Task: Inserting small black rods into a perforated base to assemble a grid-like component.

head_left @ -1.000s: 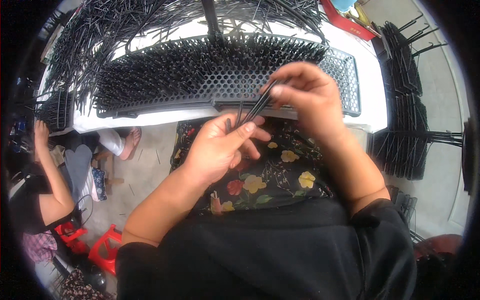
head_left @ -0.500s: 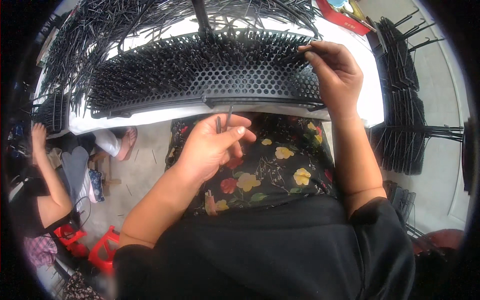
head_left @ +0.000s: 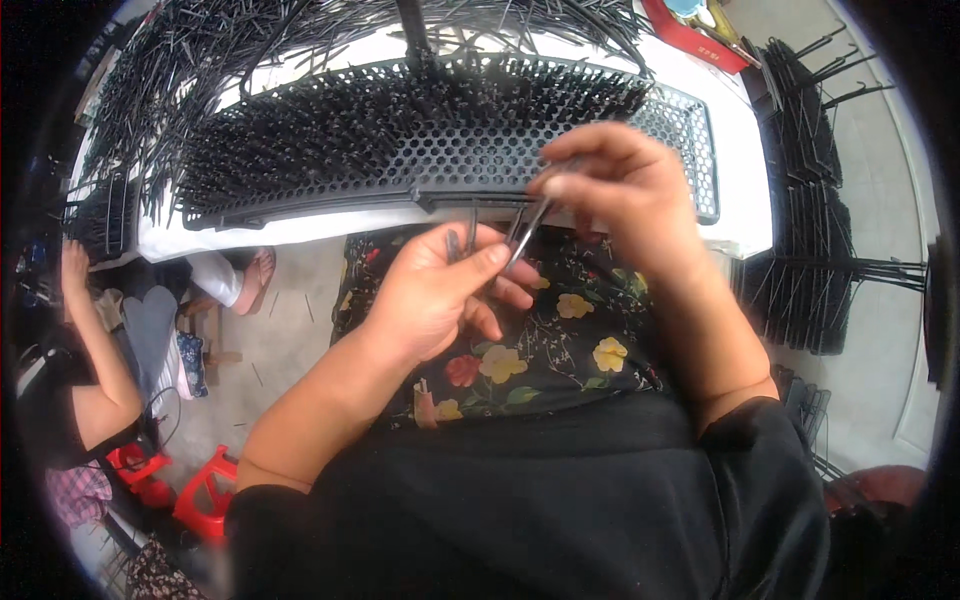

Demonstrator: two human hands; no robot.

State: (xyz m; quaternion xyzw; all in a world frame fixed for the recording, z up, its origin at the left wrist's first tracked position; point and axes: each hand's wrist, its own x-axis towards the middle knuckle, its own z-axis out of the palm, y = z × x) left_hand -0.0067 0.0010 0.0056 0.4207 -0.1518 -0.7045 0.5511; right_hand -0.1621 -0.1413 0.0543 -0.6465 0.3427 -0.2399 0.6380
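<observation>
My left hand (head_left: 425, 295) is closed on a few thin dark sticks (head_left: 473, 230), held upright between thumb and fingers over my lap. Close by on its right, my right hand (head_left: 640, 205) pinches a thin shiny stick (head_left: 532, 230) whose lower end meets the left thumb and fingertips. Some motion blur softens the right fingers. Just beyond both hands lies a long black rack (head_left: 450, 155) with honeycomb holes. Short black sticks (head_left: 300, 135) stand densely in its left and back parts, while holes show bare at the front middle and right end.
A heap of loose black sticks (head_left: 190, 75) covers the far left of the white-covered table (head_left: 740, 190). At the far right sits a red box (head_left: 690, 35). Black racks (head_left: 810, 250) with long hooks stand to the right. Another person's arm (head_left: 100, 340) and red stools (head_left: 210, 490) are at left.
My right hand has come from the rack's right end down and left to my left hand, where it now pinches a stick. The left hand stays nearly in place.
</observation>
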